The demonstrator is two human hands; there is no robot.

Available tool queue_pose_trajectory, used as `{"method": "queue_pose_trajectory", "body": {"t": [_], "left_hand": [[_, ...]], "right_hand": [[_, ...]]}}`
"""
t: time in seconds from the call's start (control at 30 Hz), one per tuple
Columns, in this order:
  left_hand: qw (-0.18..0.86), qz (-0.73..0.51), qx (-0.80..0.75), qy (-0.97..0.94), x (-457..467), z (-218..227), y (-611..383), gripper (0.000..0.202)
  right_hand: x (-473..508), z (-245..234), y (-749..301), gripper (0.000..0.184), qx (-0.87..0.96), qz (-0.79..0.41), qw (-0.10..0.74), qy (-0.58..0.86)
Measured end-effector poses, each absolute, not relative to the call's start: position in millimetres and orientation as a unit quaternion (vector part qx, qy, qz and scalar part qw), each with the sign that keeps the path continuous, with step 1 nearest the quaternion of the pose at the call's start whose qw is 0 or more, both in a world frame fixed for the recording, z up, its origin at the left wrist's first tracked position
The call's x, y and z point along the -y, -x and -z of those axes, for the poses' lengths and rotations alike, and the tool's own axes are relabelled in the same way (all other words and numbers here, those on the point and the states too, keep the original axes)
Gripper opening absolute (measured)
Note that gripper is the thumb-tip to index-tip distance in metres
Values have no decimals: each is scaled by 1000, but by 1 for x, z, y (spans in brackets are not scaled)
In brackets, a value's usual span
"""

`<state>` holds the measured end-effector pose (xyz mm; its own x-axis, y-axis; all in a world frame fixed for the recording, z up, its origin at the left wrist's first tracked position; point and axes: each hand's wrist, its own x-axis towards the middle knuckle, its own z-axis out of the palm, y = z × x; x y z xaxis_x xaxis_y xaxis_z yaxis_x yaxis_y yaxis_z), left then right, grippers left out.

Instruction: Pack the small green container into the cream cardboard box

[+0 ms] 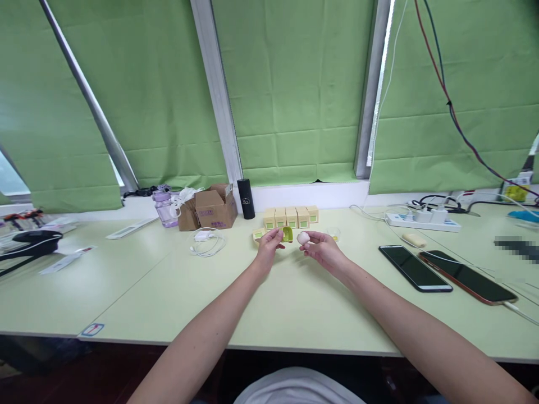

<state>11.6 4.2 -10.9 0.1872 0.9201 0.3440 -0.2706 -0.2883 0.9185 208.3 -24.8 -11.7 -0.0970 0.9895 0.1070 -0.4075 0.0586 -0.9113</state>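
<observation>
1. Both forearms reach forward over the pale, smooth counter (269, 314), slanting inward until the hands nearly meet, raised in front of the small boxes.
2. The left hand (268, 249) has its thumb uppermost, its fingers pinching the green piece (287, 234), which looks hollow and squarish.
3. The right hand (325, 251) turns toward it, fingers curled around the white lump (303, 238), rounded and pale; its exact surface is too small to tell.
4. The piece and the lump face each other, just apart, between the hands.
5. Behind them stand the boxes (292, 217), tan blocks with green squares on their fronts, set side by side.
6. Near the right hand sits a clear, round dish (334, 233).
7. Farther left are a brown cardboard carton (217, 209) and a black cylinder (246, 199).
</observation>
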Motion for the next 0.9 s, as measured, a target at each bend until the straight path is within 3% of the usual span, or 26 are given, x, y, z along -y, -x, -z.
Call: {"method": "queue_pose_trajectory", "body": {"t": [0.9], "left_hand": [[443,-559,-301,-633,3,10,-17,50]], "right_hand": [[36,3,-200,47,553,-439,594,385]]}}
